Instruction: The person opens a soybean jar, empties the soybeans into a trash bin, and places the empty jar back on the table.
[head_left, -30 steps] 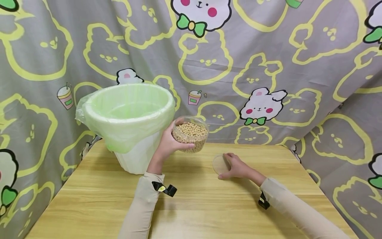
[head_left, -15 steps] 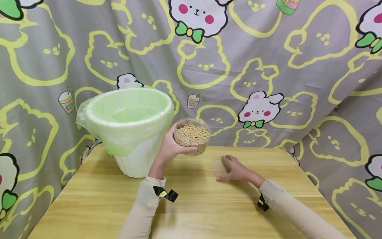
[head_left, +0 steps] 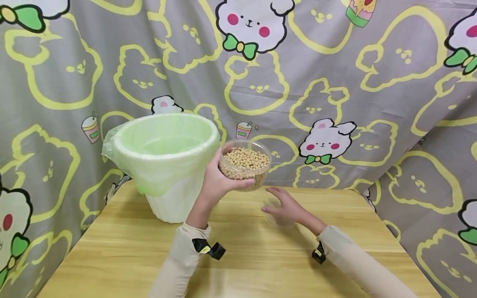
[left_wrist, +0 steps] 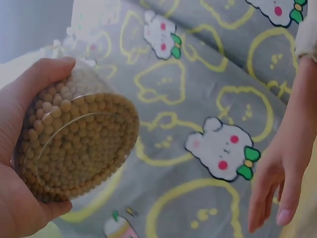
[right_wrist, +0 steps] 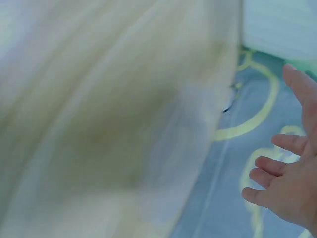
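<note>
Head view shows us the left hand (head_left: pixel 219 179) gripping a clear round jar (head_left: pixel 262 176), fingers and thumb wrapped about its side. We see it nearly full of pale round beans (head_left: pixel 246 158) and lidless, raised over the far part of the table (head_left: pixel 238 258), just right of the lined bucket. From the left wrist we look at the jar's underside, held off the surface.

Our right hand (head_left: pixel 288 207) has its fingers extended and spread, gripping nothing, over a transparent disc (head_left: pixel 278 221) lying right of middle, towards the table's far edge; we cannot tell whether they touch.

Near the far left corner stands a white bucket (head_left: pixel 173 203) with a green liner (head_left: pixel 154 176) folded over its rim. Behind the far edge hangs a grey patterned curtain (head_left: pixel 257 97).
</note>
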Demonstrator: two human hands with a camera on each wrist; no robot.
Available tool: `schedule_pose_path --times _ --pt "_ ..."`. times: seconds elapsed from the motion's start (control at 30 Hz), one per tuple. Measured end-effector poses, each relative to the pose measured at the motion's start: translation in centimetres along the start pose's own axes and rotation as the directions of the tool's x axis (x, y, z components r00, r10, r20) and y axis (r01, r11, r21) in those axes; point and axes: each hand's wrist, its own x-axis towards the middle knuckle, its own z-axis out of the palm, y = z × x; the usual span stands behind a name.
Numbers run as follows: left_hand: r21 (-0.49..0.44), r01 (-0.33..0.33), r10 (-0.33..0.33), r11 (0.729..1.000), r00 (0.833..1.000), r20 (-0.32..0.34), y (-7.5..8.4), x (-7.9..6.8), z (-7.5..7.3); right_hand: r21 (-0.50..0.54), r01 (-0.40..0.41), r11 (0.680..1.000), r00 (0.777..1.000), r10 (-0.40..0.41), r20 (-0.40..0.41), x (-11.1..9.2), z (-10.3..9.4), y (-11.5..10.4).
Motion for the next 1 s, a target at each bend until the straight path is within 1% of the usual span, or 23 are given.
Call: schedule_pose_path --times 0.03,0.1,0.2,0.3,0.4,0.47,0.53,0.6,0.67,0.77,0.87,1.0 --pt "0.006 -0.007 0.007 1.0 1.0 -0.006 0.7 0.1 -0.1 0.01 0.025 1.0 1.0 -0.025 -0.018 0.5 -0.1 -0.6" --pt "0.025 -0.015 0.016 1.0 1.0 -0.022 2.9 0.2 -0.5 0.034 0.073 0.997 0.997 -0.071 -0.043 1.5 -0.4 -1.9" --pt "0.035 -0.029 0.031 0.999 0.999 -0.045 5.0 0.7 -1.3 0.066 0.16 0.985 0.983 -0.153 -0.098 3.1 -0.9 -4.1" --pt "0.045 -0.047 0.05 0.998 0.996 -0.067 6.8 1.2 -2.2 0.083 0.233 0.969 0.962 -0.217 -0.167 4.6 -1.6 -6.7" --pt "0.073 -0.072 0.078 0.995 0.994 -0.081 8.5 1.5 -3.4 0.127 0.313 0.941 0.932 -0.278 -0.235 5.9 -2.4 -9.5" --pt "0.096 -0.081 0.09 0.992 0.991 -0.098 9.6 1.8 -4.2 0.149 0.346 0.926 0.914 -0.296 -0.279 6.5 -2.9 -11.3" --pt "0.123 -0.071 0.086 0.99 0.989 -0.121 10.7 2.0 -5.0 0.169 0.376 0.911 0.896 -0.31 -0.318 7.3 -3.4 -13.0" --pt "0.16 -0.052 0.077 0.986 0.985 -0.154 11.7 2.3 -5.9 0.174 0.384 0.907 0.884 -0.306 -0.354 7.9 -3.8 -14.7" --pt "0.194 -0.042 0.078 0.98 0.98 -0.183 12.3 2.6 -6.8 0.18 0.405 0.896 0.869 -0.316 -0.381 8.6 -4.1 -16.2" --pt "0.26 -0.025 0.085 0.965 0.972 -0.221 12.8 3.1 -8.4 0.169 0.447 0.879 0.851 -0.359 -0.384 9.6 -4.2 -18.2" --pt "0.304 0.006 0.074 0.953 0.965 -0.251 12.4 3.5 -10.3 0.135 0.473 0.871 0.844 -0.403 -0.355 10.6 -4.0 -19.7" --pt "0.328 0.055 0.043 0.943 0.957 -0.285 11.4 4.0 -13.0 0.086 0.477 0.875 0.843 -0.427 -0.327 11.4 -3.7 -20.9"
